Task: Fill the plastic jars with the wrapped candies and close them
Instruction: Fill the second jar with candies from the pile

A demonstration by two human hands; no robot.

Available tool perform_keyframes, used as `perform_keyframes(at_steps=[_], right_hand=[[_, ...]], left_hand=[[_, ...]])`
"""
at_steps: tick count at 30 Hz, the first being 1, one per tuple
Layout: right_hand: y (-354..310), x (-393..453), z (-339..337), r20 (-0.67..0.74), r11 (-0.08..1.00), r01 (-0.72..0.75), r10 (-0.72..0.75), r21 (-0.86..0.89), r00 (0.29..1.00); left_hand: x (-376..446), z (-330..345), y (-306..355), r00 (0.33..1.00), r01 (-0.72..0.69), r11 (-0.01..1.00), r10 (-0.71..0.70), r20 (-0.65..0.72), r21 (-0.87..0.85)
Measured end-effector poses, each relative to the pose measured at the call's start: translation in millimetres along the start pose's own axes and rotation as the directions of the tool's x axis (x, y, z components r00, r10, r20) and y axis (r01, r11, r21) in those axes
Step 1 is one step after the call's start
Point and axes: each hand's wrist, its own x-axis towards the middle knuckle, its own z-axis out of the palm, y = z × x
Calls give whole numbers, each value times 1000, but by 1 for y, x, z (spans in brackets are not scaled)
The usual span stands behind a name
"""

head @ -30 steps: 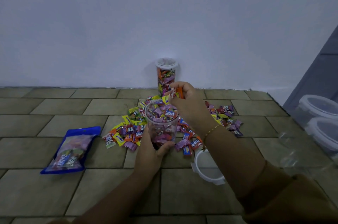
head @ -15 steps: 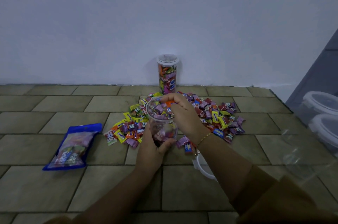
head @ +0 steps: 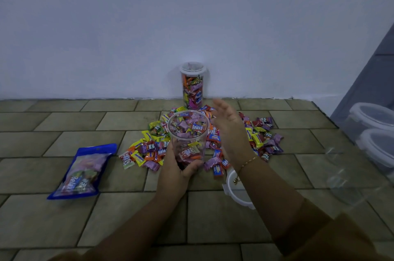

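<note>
On a tiled floor at the foot of a pale wall, a blue candy bag lies flat at far left, well apart from the rest. To its right spreads a pile of wrapped candies, bright in purple, yellow, orange and red, reaching across the tiles behind both hands. At the middle, the left hand grips the lower part of an open clear jar, thumb curled round its near side; the jar stands upright amid the pile, lidless and filled nearly to the rim with candies. Behind it, against the wall, stands a second jar, full and capped with a white lid. Just right of the open jar, the right hand hangs above the pile, blurred, fingers straight and spread, holding nothing; a thin gold bracelet circles its wrist. Under that forearm a white lid ring lies on the floor. At far right, two lidded clear tubs sit stacked beside a grey surface.
</note>
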Motion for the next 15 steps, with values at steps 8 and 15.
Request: perform_keyframes(at_steps=[8, 15], right_hand=[[83, -17, -45, -34, 731, -162, 186, -662, 982], [81, -22, -51, 131, 274, 66, 228, -959, 965]], left_hand=[[1, 1, -3, 1000, -6, 1000, 6, 2, -2], [1, 2, -3, 1000, -10, 1000, 10, -4, 4]])
